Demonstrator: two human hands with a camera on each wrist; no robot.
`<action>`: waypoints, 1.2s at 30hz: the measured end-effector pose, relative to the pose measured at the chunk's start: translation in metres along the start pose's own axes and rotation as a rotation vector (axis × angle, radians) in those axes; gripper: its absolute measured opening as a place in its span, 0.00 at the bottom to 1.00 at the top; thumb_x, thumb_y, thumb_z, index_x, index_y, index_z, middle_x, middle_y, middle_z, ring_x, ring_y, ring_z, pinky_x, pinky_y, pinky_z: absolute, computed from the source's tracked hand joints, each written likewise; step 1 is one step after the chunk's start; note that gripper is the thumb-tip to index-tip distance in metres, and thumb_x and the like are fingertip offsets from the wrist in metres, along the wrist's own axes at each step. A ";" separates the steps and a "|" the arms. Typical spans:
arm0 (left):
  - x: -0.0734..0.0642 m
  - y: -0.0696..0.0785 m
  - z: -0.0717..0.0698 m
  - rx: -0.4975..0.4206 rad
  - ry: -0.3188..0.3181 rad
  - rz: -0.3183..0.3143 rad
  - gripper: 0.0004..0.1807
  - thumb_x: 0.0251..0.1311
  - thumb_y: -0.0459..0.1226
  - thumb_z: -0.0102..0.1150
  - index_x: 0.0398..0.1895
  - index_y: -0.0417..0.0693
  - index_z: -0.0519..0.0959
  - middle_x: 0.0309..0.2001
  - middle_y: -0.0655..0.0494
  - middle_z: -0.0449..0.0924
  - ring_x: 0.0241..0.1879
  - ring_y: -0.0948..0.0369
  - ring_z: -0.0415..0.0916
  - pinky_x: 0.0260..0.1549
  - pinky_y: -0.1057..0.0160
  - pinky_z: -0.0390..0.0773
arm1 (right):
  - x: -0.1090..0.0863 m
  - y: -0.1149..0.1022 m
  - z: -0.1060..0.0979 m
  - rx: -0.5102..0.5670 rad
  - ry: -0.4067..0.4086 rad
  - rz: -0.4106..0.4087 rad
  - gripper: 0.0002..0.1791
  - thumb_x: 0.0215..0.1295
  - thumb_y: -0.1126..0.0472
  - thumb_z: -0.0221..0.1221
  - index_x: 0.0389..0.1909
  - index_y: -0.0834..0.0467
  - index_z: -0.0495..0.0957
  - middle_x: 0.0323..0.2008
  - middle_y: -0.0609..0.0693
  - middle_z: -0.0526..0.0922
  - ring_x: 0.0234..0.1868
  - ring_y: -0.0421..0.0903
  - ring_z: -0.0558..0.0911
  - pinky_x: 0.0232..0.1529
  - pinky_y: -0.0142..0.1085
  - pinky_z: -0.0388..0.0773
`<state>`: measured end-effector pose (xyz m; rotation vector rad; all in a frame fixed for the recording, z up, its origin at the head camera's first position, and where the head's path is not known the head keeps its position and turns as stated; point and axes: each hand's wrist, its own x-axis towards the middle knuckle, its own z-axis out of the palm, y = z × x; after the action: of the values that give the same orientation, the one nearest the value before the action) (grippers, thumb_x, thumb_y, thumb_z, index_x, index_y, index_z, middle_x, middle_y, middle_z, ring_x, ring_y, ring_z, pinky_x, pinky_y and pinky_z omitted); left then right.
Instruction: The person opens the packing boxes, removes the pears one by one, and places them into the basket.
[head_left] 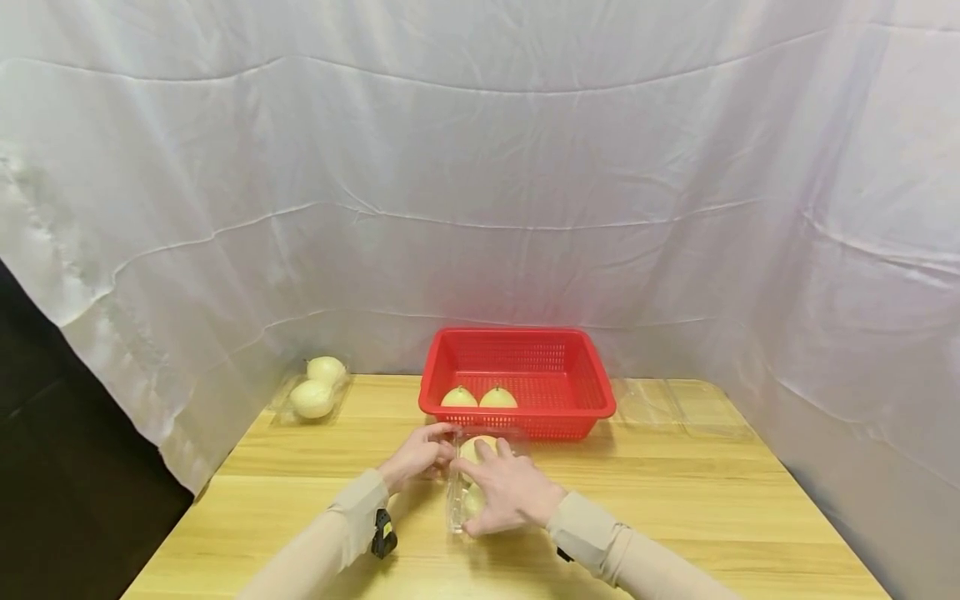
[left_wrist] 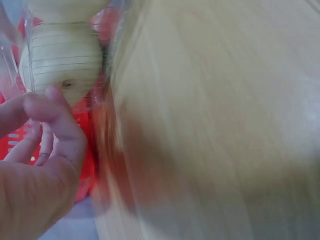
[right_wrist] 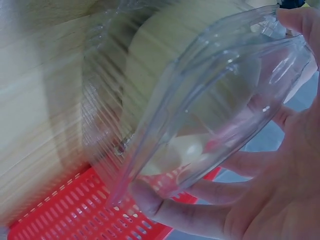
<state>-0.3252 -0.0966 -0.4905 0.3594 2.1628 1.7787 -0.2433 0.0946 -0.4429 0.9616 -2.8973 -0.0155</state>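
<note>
A clear plastic clamshell box [head_left: 454, 515] with two pale yellow pears [head_left: 474, 500] inside stands on the table in front of the red basket. My left hand [head_left: 420, 454] pinches the box's far left edge, its thumb and forefinger bent close to one pear [left_wrist: 62, 57] in the left wrist view. Spread over the top, my right hand [head_left: 513, 492] holds the lid [right_wrist: 220, 100], the thumb at one corner and a fingertip at another. In the right wrist view the lid's rim stands slightly apart from the tray's rim. My right hand partly covers the pears in the head view.
Just behind the box stands the red basket [head_left: 517, 412], with two pears [head_left: 478, 398] showing in it. A clear box with two more pears [head_left: 313, 400] lies at the back left. Clear plastic packaging [head_left: 678, 406] lies at the back right, near the curtain [head_left: 525, 167].
</note>
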 end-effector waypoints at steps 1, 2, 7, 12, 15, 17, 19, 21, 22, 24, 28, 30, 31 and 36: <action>0.001 0.000 0.000 -0.018 -0.003 -0.009 0.31 0.55 0.25 0.52 0.66 0.39 0.69 0.32 0.55 0.74 0.21 0.64 0.68 0.19 0.68 0.69 | 0.000 0.000 0.000 -0.002 0.003 -0.003 0.47 0.41 0.28 0.63 0.67 0.34 0.64 0.61 0.55 0.69 0.56 0.58 0.74 0.32 0.51 0.81; 0.001 0.000 0.000 -0.035 -0.004 -0.017 0.30 0.56 0.26 0.53 0.66 0.39 0.69 0.32 0.55 0.75 0.21 0.64 0.68 0.19 0.69 0.70 | -0.001 0.001 0.000 -0.002 0.004 -0.007 0.47 0.41 0.28 0.64 0.67 0.34 0.64 0.61 0.55 0.69 0.56 0.58 0.74 0.32 0.50 0.81; 0.004 -0.002 -0.002 -0.094 0.013 -0.040 0.27 0.59 0.28 0.56 0.64 0.37 0.71 0.27 0.56 0.78 0.19 0.66 0.69 0.16 0.71 0.68 | -0.001 0.001 -0.001 0.003 -0.004 -0.017 0.48 0.41 0.28 0.63 0.69 0.33 0.62 0.62 0.55 0.68 0.57 0.58 0.74 0.35 0.51 0.81; 0.007 -0.003 -0.002 -0.138 -0.002 -0.057 0.26 0.61 0.28 0.55 0.64 0.34 0.69 0.27 0.56 0.78 0.19 0.67 0.68 0.16 0.72 0.66 | 0.000 0.000 -0.001 -0.005 -0.033 -0.007 0.49 0.42 0.27 0.62 0.70 0.32 0.61 0.64 0.55 0.67 0.59 0.58 0.72 0.37 0.52 0.81; 0.008 -0.002 -0.002 -0.146 -0.013 -0.068 0.27 0.63 0.29 0.54 0.67 0.37 0.68 0.28 0.57 0.78 0.19 0.68 0.68 0.15 0.72 0.64 | 0.000 0.000 -0.002 -0.004 -0.034 0.004 0.49 0.43 0.27 0.62 0.70 0.33 0.61 0.66 0.56 0.66 0.61 0.60 0.72 0.37 0.54 0.81; 0.009 -0.001 -0.001 -0.145 -0.006 -0.077 0.27 0.63 0.29 0.54 0.67 0.38 0.68 0.28 0.57 0.79 0.20 0.68 0.69 0.14 0.73 0.62 | 0.000 0.001 -0.002 -0.002 -0.034 0.007 0.49 0.43 0.27 0.62 0.71 0.33 0.61 0.67 0.57 0.65 0.62 0.61 0.71 0.38 0.55 0.81; 0.010 0.000 -0.001 -0.138 0.004 -0.081 0.26 0.62 0.29 0.54 0.66 0.38 0.70 0.28 0.57 0.78 0.21 0.67 0.70 0.14 0.73 0.62 | 0.000 0.001 -0.002 0.002 -0.034 0.007 0.49 0.43 0.27 0.62 0.71 0.33 0.60 0.67 0.57 0.65 0.63 0.62 0.70 0.38 0.55 0.81; 0.011 0.000 0.000 -0.120 0.012 -0.074 0.25 0.62 0.29 0.54 0.64 0.37 0.71 0.26 0.57 0.78 0.21 0.67 0.71 0.14 0.72 0.61 | 0.000 0.001 -0.002 0.005 -0.032 0.003 0.50 0.43 0.28 0.63 0.71 0.33 0.60 0.67 0.57 0.65 0.63 0.62 0.70 0.38 0.55 0.81; 0.012 0.000 0.000 -0.114 0.018 -0.073 0.24 0.61 0.29 0.54 0.63 0.36 0.72 0.26 0.57 0.78 0.21 0.67 0.72 0.13 0.72 0.61 | 0.000 0.001 -0.002 0.005 -0.031 0.002 0.50 0.43 0.28 0.63 0.71 0.33 0.60 0.67 0.57 0.65 0.63 0.62 0.70 0.38 0.55 0.81; 0.014 -0.002 0.000 -0.086 0.029 -0.055 0.22 0.62 0.30 0.54 0.60 0.34 0.74 0.23 0.58 0.76 0.19 0.67 0.70 0.13 0.72 0.60 | 0.000 0.001 -0.002 0.011 -0.031 0.000 0.51 0.43 0.28 0.63 0.72 0.33 0.59 0.68 0.57 0.65 0.64 0.62 0.70 0.39 0.56 0.81; 0.018 -0.006 0.002 -0.034 0.077 -0.012 0.18 0.64 0.31 0.55 0.56 0.34 0.78 0.20 0.58 0.75 0.15 0.69 0.68 0.12 0.73 0.59 | 0.000 0.002 -0.001 0.020 -0.027 0.001 0.51 0.42 0.28 0.64 0.72 0.33 0.59 0.69 0.56 0.65 0.65 0.62 0.69 0.41 0.57 0.81; 0.018 -0.008 0.002 -0.028 0.098 0.005 0.16 0.65 0.32 0.55 0.55 0.35 0.79 0.21 0.59 0.77 0.15 0.69 0.68 0.12 0.73 0.60 | 0.000 0.002 0.000 0.018 -0.022 0.001 0.51 0.42 0.28 0.64 0.71 0.32 0.59 0.68 0.56 0.65 0.64 0.62 0.69 0.41 0.57 0.81; 0.017 -0.009 0.003 -0.036 0.099 0.010 0.17 0.66 0.32 0.55 0.55 0.35 0.79 0.22 0.59 0.78 0.15 0.69 0.68 0.12 0.72 0.61 | 0.000 0.002 0.000 0.016 -0.019 0.002 0.51 0.41 0.28 0.64 0.71 0.32 0.59 0.68 0.56 0.65 0.64 0.62 0.69 0.41 0.57 0.81; 0.010 -0.009 0.000 -0.062 0.028 0.019 0.21 0.66 0.30 0.53 0.62 0.35 0.73 0.22 0.58 0.76 0.17 0.67 0.66 0.16 0.69 0.65 | -0.004 0.003 0.002 0.025 0.016 -0.002 0.49 0.44 0.25 0.62 0.71 0.31 0.60 0.68 0.54 0.64 0.64 0.59 0.69 0.41 0.58 0.81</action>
<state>-0.3338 -0.0944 -0.5004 0.3440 2.1242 1.8671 -0.2424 0.0993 -0.4453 0.9645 -2.8884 0.0289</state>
